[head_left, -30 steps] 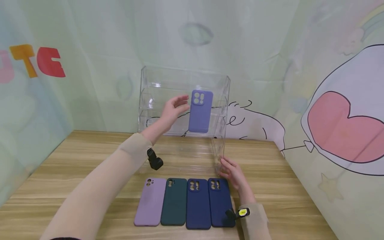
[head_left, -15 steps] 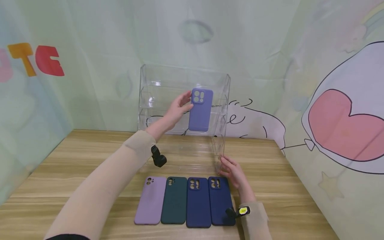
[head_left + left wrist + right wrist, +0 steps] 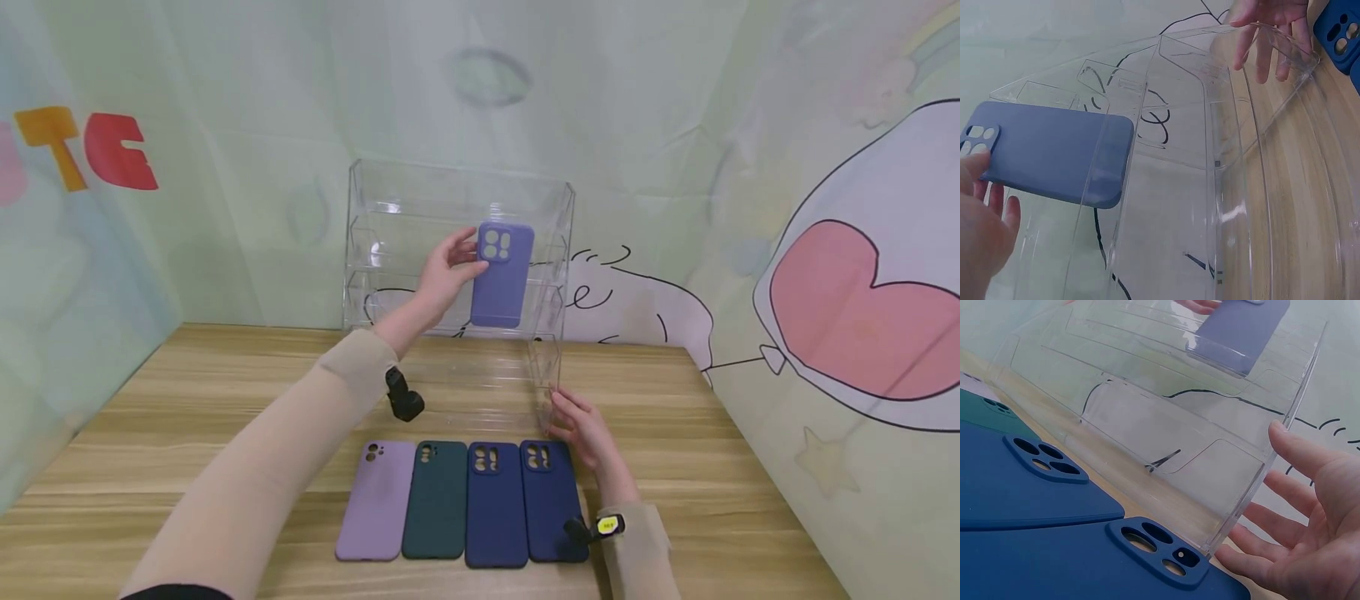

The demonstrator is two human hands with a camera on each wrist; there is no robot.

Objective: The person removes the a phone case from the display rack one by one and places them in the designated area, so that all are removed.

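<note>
My left hand [image 3: 444,279] pinches a periwinkle phone case [image 3: 501,287] by its camera-side edge, thumb in front and fingers behind. The case stands upright, a little tilted, in a tier of a clear acrylic display rack [image 3: 405,187]. In the left wrist view, the lower end of the phone case [image 3: 1060,153] lies behind a transparent lip of the rack. Low at the rack's right side is my right hand [image 3: 588,429], its fingers loosely extended. The right wrist view has the right hand's thumb [image 3: 1300,447] against the edge of the side panel, fingertips along its outer side.
In front of the rack, a lilac phone case [image 3: 377,504], a dark green phone case [image 3: 437,504] and two navy phone cases [image 3: 497,512] lie in a row on the wooden table [image 3: 187,433]. A printed curtain [image 3: 247,233] hangs close behind the rack.
The left hand has moved right and reached the periwinkle case, now pinching its edge where before there was a gap. The case has barely shifted. My right hand stays at the rack's side.
</note>
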